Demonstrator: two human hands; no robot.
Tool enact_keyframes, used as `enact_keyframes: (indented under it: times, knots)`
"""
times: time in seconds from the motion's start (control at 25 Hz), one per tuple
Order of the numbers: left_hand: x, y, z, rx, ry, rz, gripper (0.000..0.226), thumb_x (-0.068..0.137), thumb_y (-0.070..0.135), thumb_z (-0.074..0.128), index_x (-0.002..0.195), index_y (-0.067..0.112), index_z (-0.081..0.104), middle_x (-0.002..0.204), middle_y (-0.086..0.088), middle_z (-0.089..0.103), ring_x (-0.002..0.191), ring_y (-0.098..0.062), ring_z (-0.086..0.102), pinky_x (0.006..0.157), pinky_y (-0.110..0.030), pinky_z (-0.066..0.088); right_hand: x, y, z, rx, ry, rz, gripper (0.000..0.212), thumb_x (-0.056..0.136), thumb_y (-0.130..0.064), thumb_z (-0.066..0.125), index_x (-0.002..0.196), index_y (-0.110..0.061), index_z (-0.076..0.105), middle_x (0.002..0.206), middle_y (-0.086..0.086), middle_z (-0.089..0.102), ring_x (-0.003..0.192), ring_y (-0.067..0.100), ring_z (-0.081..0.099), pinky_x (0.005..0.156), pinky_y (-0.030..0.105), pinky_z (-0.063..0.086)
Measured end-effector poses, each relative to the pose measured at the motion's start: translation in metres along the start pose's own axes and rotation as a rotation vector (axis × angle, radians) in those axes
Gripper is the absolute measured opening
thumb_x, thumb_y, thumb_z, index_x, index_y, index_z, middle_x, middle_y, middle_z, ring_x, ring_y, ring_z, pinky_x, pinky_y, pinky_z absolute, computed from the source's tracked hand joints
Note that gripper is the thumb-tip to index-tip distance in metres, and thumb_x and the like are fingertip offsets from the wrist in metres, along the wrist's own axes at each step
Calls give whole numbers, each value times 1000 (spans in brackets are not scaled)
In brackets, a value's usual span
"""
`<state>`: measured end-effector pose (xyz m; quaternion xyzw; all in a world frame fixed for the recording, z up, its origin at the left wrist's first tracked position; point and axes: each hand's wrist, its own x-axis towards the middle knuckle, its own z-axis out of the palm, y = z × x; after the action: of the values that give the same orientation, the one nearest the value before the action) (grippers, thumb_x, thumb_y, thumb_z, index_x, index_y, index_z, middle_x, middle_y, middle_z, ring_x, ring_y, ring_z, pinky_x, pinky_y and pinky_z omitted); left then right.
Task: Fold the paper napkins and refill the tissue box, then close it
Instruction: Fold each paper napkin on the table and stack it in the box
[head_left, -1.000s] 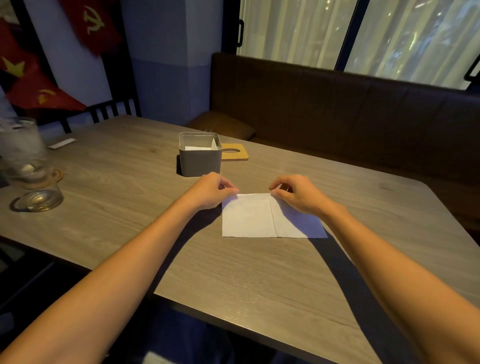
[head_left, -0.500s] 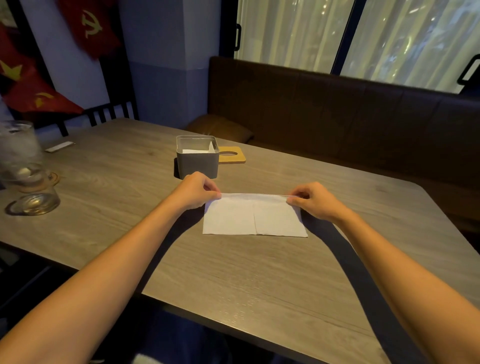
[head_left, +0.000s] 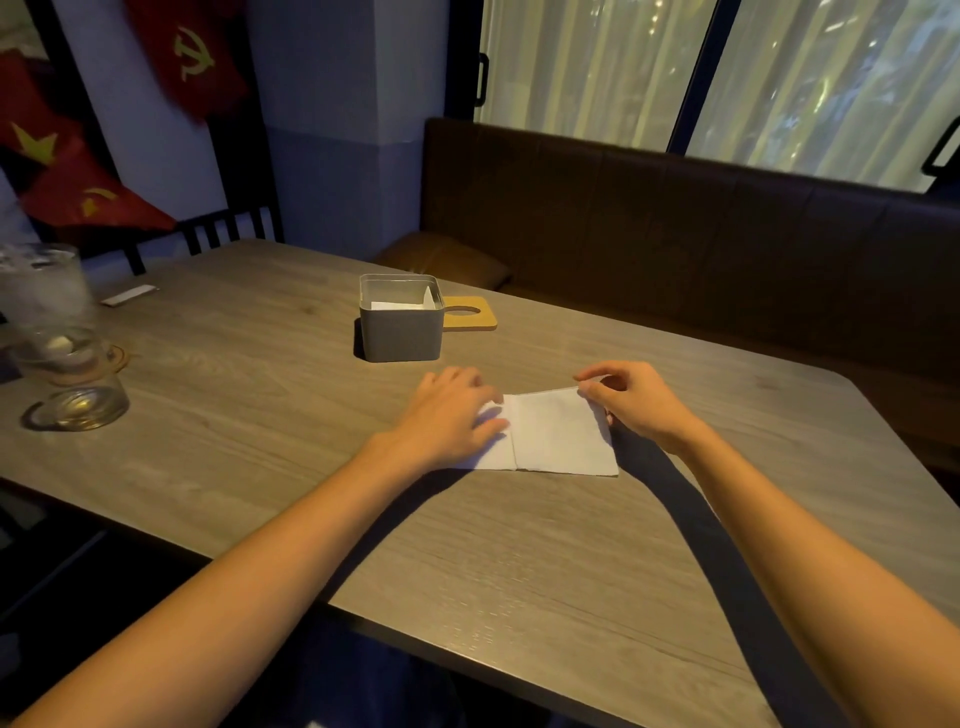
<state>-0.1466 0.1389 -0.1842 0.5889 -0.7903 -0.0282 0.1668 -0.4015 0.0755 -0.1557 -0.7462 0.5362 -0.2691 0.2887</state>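
Note:
A white paper napkin (head_left: 558, 439) lies flat on the wooden table (head_left: 519, 561) with a vertical crease down its middle. My left hand (head_left: 449, 415) rests flat on the napkin's left half, fingers spread, pressing it down. My right hand (head_left: 631, 402) pinches the napkin's upper right corner between thumb and forefinger. Behind the napkin stands the grey tissue box (head_left: 401, 332), open at the top, with folded white napkins inside. Its wooden lid (head_left: 470, 312) with an oval slot lies flat on the table just right of the box.
A tall glass (head_left: 36, 296) and a short glass (head_left: 78, 395) stand at the table's left edge. A small white packet (head_left: 129, 294) lies at the far left. A brown bench seat (head_left: 675, 228) runs behind the table.
My left hand has let go of the upper left corner and now lies flat over the napkin's left half. The right hand still pinches the upper right corner.

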Motion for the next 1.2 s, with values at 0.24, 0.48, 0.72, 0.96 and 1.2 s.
enact_keyframes:
  times: [0.24, 0.48, 0.72, 0.96, 1.2]
  knots:
    - [-8, -2, 15, -22, -73, 20, 44, 102, 55, 40, 140, 37, 51, 145, 2, 44, 134, -20, 37, 112, -44, 24, 3, -63, 6, 171, -31, -30, 23, 98, -20, 61, 120, -16, 65, 103, 9, 68, 86, 26, 70, 62, 31, 62]
    - [-30, -50, -7, -121, 38, -114, 44, 102, 48, 44, 144, 33, 49, 151, 2, 42, 142, -18, 33, 113, -44, 30, 19, -117, 59, 166, -153, -38, 22, 98, -12, 59, 120, -9, 59, 85, 15, 68, 54, 15, 67, 54, 26, 60]
    - [-57, -89, -5, -41, 46, -174, 42, 104, 45, 39, 144, 36, 48, 147, 1, 45, 139, -20, 36, 113, -43, 30, 32, -124, 108, 184, -230, 59, 20, 99, -10, 58, 118, -5, 56, 72, 13, 70, 53, 18, 69, 52, 27, 59]
    - [-58, -88, -4, -59, 86, -170, 41, 104, 43, 40, 143, 36, 50, 145, 3, 48, 137, -19, 38, 113, -43, 30, 25, -122, 117, 215, -256, -5, 24, 101, -27, 54, 117, -10, 57, 78, 4, 68, 59, 11, 68, 51, 14, 51]
    - [-49, -69, -8, -247, 136, -115, 47, 105, 43, 40, 150, 30, 41, 153, 7, 41, 141, -12, 35, 116, -41, 34, 18, -86, 111, -132, 25, -161, 33, 104, -27, 44, 128, -11, 60, 123, 5, 65, 109, 18, 60, 92, 30, 51]
